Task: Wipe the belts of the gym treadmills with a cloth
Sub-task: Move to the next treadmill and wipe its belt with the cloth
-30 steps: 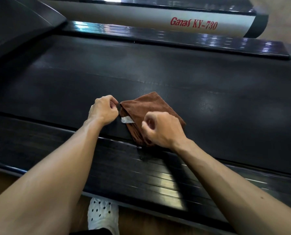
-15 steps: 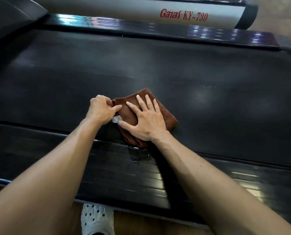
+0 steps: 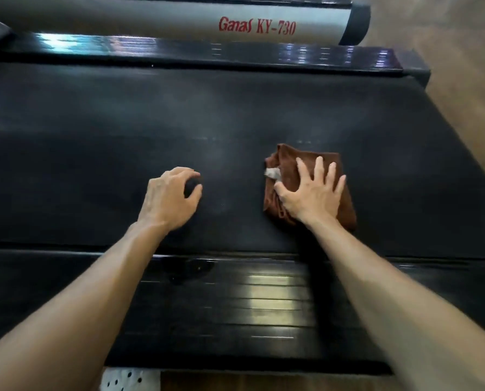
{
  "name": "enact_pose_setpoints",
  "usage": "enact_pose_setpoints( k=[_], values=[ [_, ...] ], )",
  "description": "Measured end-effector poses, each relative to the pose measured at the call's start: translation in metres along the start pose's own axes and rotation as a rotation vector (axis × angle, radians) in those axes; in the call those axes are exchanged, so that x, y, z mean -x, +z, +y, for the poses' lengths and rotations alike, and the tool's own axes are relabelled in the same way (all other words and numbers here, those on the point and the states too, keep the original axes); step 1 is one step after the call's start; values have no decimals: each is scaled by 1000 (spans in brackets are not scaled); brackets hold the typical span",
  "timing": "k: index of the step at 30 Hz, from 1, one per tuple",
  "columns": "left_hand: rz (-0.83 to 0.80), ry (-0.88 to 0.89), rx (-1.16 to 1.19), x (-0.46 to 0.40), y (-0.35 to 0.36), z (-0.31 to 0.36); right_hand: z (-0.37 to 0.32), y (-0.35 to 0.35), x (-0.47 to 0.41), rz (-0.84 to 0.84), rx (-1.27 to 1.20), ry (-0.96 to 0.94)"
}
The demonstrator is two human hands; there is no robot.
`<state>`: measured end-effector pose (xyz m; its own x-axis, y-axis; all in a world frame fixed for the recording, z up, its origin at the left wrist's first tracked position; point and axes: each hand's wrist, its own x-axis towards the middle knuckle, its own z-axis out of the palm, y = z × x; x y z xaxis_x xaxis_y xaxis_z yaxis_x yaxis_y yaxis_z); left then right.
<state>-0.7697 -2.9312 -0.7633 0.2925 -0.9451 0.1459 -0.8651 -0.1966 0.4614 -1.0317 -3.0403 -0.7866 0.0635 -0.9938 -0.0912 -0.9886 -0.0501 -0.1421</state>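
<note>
Now | cloth (image 3: 314,176) is pressed flat on belt (image 3: 122,131) by spread right hand (image 3: 310,196) | left hand (image 3: 169,197) is rested loosely curled, nothing held.

Dim, slightly blurred wide-angle view; glare streaks the side rail (image 3: 275,300).

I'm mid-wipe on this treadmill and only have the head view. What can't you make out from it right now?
- Belt under the folded brown cloth: covered by cloth and the flat right hand.
- Left hand: its curled fingertips blend into the dark black belt; contact unclear.
- White tag on the cloth: too small to read.
- White dotted shoe: cut off by the bottom edge.
- Belt's left end: beyond the frame.
</note>
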Motion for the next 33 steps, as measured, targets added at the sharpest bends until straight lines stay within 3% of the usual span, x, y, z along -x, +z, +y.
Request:
enact_pose_setpoints(
  k=[4,11,20,27,30,33],
  values=[
    [27,-9,-32,27,-15,-17,8,-7,-21,-37,35,65],
    [70,-185,-102,92,-39,-60,3,-4,35,-105,80,-181],
    [78,-203,-90,120,-30,-70,-2,-3,81,-170,-26,-255],
    [99,-237,-63,121,-31,-68,-109,17,122,-101,38,-333],
    [101,-243,-44,121,-32,-67,-172,28,139,-89,-7,-340],
    [101,-255,-31,121,-34,-67,-191,31,144,-81,-84,-310]
  ],
)
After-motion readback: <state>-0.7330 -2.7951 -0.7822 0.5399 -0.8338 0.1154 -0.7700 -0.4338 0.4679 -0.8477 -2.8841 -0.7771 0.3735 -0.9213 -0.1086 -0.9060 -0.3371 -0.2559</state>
